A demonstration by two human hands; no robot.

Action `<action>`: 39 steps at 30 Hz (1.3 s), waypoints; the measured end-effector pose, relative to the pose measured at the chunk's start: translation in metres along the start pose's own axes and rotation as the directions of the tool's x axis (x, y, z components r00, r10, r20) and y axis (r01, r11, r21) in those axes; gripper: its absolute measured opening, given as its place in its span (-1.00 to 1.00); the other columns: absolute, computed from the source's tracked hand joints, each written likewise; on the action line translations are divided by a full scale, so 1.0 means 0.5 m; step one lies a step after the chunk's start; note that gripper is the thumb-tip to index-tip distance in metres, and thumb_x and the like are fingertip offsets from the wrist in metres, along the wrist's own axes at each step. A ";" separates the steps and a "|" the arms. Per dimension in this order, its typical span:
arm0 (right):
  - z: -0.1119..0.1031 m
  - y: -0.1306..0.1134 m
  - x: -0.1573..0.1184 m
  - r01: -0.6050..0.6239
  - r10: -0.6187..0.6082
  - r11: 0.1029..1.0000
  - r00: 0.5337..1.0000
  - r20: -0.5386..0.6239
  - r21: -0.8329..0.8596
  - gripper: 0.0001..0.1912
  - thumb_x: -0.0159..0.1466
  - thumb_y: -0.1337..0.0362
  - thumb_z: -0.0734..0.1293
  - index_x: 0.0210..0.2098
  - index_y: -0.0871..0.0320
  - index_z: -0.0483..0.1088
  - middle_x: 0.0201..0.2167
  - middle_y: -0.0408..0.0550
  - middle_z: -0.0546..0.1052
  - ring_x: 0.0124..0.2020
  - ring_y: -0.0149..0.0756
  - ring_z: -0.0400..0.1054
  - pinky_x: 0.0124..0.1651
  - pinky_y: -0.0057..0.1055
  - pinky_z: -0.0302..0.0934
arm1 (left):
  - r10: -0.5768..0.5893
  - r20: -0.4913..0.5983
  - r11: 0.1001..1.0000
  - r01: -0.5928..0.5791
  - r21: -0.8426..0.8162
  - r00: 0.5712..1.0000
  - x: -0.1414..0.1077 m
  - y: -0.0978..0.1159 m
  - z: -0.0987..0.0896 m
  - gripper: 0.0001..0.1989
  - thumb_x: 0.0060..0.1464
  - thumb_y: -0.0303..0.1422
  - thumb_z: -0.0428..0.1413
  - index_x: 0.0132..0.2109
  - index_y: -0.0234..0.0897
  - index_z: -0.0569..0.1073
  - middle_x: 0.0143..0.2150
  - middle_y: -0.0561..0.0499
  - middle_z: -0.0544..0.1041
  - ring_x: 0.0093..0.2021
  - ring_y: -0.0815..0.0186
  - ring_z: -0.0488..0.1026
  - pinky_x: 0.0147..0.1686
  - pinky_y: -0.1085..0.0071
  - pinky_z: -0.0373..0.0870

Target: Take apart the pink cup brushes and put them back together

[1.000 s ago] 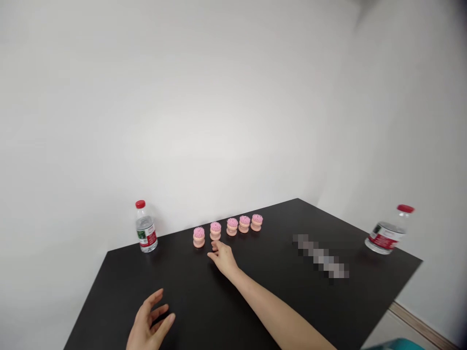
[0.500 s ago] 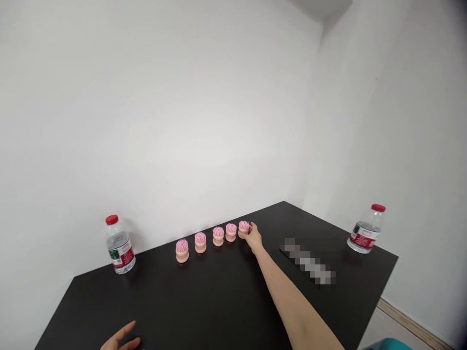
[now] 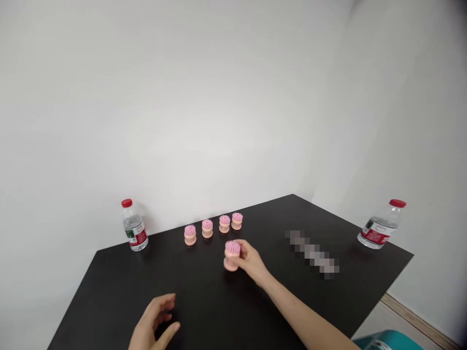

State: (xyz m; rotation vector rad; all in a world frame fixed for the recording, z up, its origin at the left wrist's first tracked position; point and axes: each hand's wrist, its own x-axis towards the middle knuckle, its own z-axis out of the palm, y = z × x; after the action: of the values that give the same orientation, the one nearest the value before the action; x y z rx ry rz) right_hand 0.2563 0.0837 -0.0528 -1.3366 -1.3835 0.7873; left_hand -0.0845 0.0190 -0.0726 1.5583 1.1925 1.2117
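Between the thumb and fingers of my right hand (image 3: 250, 262) is a pink brush (image 3: 231, 255), bristles up, in front of the row. Whether its base touches the table cannot be told. Behind it, several matching brushes stand bristles up in a row near the wall, from the leftmost brush (image 3: 190, 235) to the rightmost brush (image 3: 237, 221). My left hand (image 3: 155, 323) is at the lower left over the black table (image 3: 204, 301), thumb and fingers apart, holding nothing.
A red-capped water bottle (image 3: 135, 226) stands at the table's left rear, and another bottle (image 3: 381, 225) near the right edge. A pixelated flat object (image 3: 314, 254) lies right of my right arm. A teal object (image 3: 392, 340) shows at the lower right.
My right hand has brought the rightmost brush off the row, toward me and leftward. My left hand has come further into view. The camera view has shifted slightly.
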 end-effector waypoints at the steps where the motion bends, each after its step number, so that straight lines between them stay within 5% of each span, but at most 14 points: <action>1: 0.030 -0.023 -0.029 0.020 -0.021 1.000 0.995 0.095 0.012 -0.45 0.04 0.34 0.52 0.02 0.09 0.40 -0.17 -0.13 0.63 -0.16 -0.20 0.54 -0.10 -0.35 0.40 | -0.019 0.070 0.999 0.020 -0.025 0.997 -0.007 0.012 0.011 -0.58 -0.05 -0.15 0.35 -0.01 -0.08 0.58 -0.01 -0.12 0.60 0.01 -0.01 0.56 -0.07 0.20 0.58; 5: 0.139 -0.108 -0.112 0.087 -0.083 0.996 0.909 0.409 0.007 -0.31 -0.15 0.36 0.60 0.00 0.05 0.46 -0.35 -0.23 0.61 -0.37 -0.28 0.48 -0.29 -0.42 0.32 | -0.061 0.161 0.970 0.097 -0.223 0.985 -0.035 0.061 0.051 -0.15 -0.23 -0.23 0.46 0.24 -0.05 0.38 0.07 -0.17 0.55 -0.03 -0.01 0.54 -0.11 0.16 0.54; 8: 0.196 -0.148 -0.139 0.134 -0.085 0.990 0.834 0.546 -0.050 -0.28 -0.12 0.30 0.61 0.04 0.03 0.43 -0.29 -0.19 0.59 -0.37 -0.29 0.45 -0.32 -0.42 0.29 | -0.100 0.172 0.959 0.141 -0.246 0.980 -0.041 0.091 0.053 -0.16 -0.30 -0.26 0.48 0.19 -0.11 0.39 0.06 -0.15 0.54 -0.02 -0.01 0.52 -0.04 0.15 0.48; 12: 0.234 -0.152 -0.151 0.058 -0.075 0.997 0.858 0.508 0.050 -0.32 -0.01 0.28 0.58 0.08 0.06 0.37 -0.23 -0.14 0.58 -0.32 -0.25 0.48 -0.22 -0.34 0.35 | -0.197 0.050 0.953 0.203 -0.223 0.979 -0.031 0.101 0.024 -0.44 -0.22 -0.25 0.45 -0.05 -0.18 0.46 -0.19 -0.01 0.57 -0.20 0.15 0.49 -0.18 0.31 0.44; 15: 0.242 -0.133 -0.156 0.011 -0.113 0.979 0.862 0.495 0.204 -0.36 -0.03 0.36 0.56 0.04 0.06 0.38 -0.11 -0.07 0.55 -0.17 -0.18 0.50 -0.14 -0.28 0.38 | -0.196 0.005 0.932 0.188 -0.309 0.981 -0.024 0.092 0.003 -0.44 -0.22 -0.23 0.45 -0.06 -0.17 0.44 -0.22 0.03 0.55 -0.25 0.24 0.46 -0.22 0.38 0.40; 20: 0.241 -0.116 -0.159 -0.122 -0.072 0.932 0.860 0.505 0.341 -0.49 0.04 0.37 0.51 0.00 0.09 0.44 -0.20 -0.09 0.54 -0.24 -0.23 0.49 -0.23 -0.32 0.40 | -0.163 0.027 0.938 0.164 -0.305 0.986 -0.023 0.090 0.000 -0.48 -0.20 -0.18 0.43 -0.07 -0.19 0.47 -0.19 0.01 0.55 -0.24 0.22 0.46 -0.23 0.39 0.39; 26: 0.240 -0.116 -0.160 -0.143 -0.068 0.928 0.841 0.537 0.343 -0.61 0.15 0.28 0.47 -0.02 0.09 0.48 -0.30 -0.16 0.53 -0.44 -0.35 0.46 -0.32 -0.37 0.40 | -0.101 0.048 0.995 0.102 -0.005 0.994 -0.022 0.100 0.000 -0.58 -0.06 -0.13 0.35 -0.09 -0.18 0.45 -0.14 -0.03 0.57 -0.21 0.16 0.50 -0.19 0.31 0.41; 32: 0.231 -0.125 -0.169 0.034 -0.152 0.971 0.851 0.502 0.237 -0.63 0.22 0.22 0.45 0.01 0.10 0.46 -0.24 -0.10 0.51 -0.39 -0.31 0.46 -0.31 -0.37 0.40 | -0.129 0.004 0.991 0.129 0.040 0.992 -0.016 0.098 -0.004 -0.58 -0.19 -0.13 0.41 -0.24 -0.22 0.47 -0.37 0.05 0.55 -0.39 0.28 0.40 -0.36 0.42 0.29; 37: 0.214 -0.137 -0.178 0.427 -0.418 0.900 0.789 0.450 0.088 -0.48 0.25 0.31 0.46 0.19 0.03 0.35 0.07 0.06 0.45 0.06 -0.09 0.39 0.16 -0.12 0.31 | -0.241 0.053 0.943 0.246 -0.222 0.969 -0.023 0.103 0.008 -0.60 -0.10 -0.05 0.35 -0.26 -0.22 0.45 -0.42 0.07 0.53 -0.44 0.29 0.43 -0.38 0.39 0.38; 39: 0.214 -0.132 -0.177 0.474 -0.461 0.875 0.762 0.455 0.093 -0.39 0.24 0.32 0.47 0.24 -0.01 0.29 0.19 0.09 0.35 0.19 -0.04 0.28 0.25 -0.05 0.24 | -0.244 0.068 0.934 0.253 -0.253 0.967 -0.024 0.104 0.008 -0.59 -0.07 -0.03 0.32 -0.23 -0.22 0.44 -0.39 0.05 0.54 -0.41 0.27 0.45 -0.34 0.35 0.42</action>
State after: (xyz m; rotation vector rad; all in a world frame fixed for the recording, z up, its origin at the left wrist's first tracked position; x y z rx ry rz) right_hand 0.1240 0.0066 -0.0394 -0.7703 -2.0178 0.7662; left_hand -0.0715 -0.0048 -0.0266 1.1909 1.1197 1.1174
